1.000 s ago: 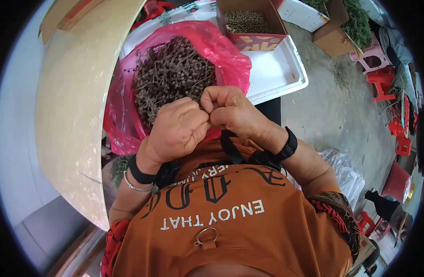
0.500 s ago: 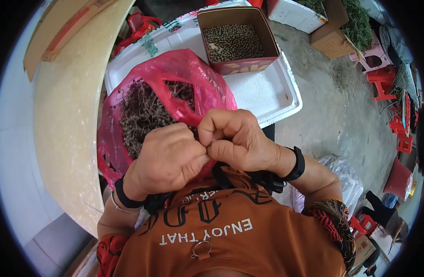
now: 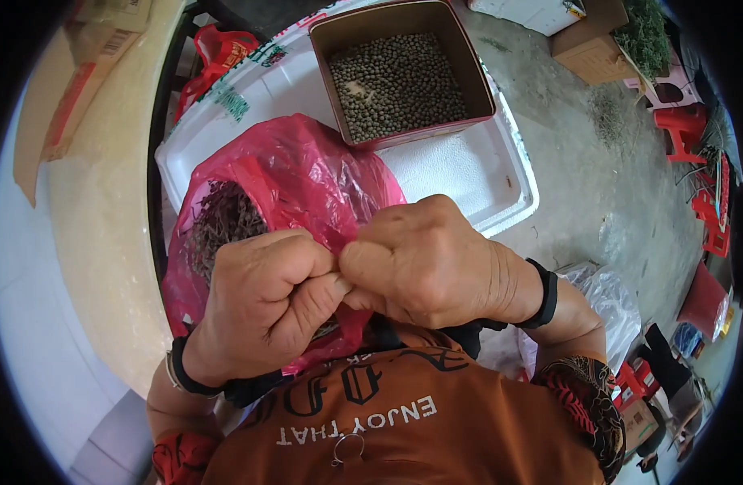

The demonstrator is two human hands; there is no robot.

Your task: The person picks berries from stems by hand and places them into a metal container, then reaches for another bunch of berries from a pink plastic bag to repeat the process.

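Note:
My left hand [image 3: 268,293] and my right hand [image 3: 424,263] are closed in pinches, their fingertips meeting above the near side of a pink plastic bag [image 3: 295,166]. Whatever the fingers grip is hidden between them. Dry, dark, thin-stemmed plant stalks [image 3: 226,222] fill the bag, showing past my left hand; folded pink plastic covers the rest of them. Beyond the bag, a square tin [image 3: 464,129] holds many small round greenish-brown pods or seeds [image 3: 396,85]. Both bag and tin rest on a white foam lid or tray [image 3: 501,202].
A pale tabletop [image 3: 97,242] with a cardboard piece [image 3: 52,121] runs along my left. On the concrete floor [image 3: 582,194] at right lie clear plastic bags [image 3: 606,299]. Farther off are red stools [image 3: 680,133] and a cardboard box [image 3: 590,56] with green plants [image 3: 642,40].
My hands have turned, so the left thumb and the back of the right hand show more. Pink plastic now covers more of the stalks. The tin looks larger with the shifted view.

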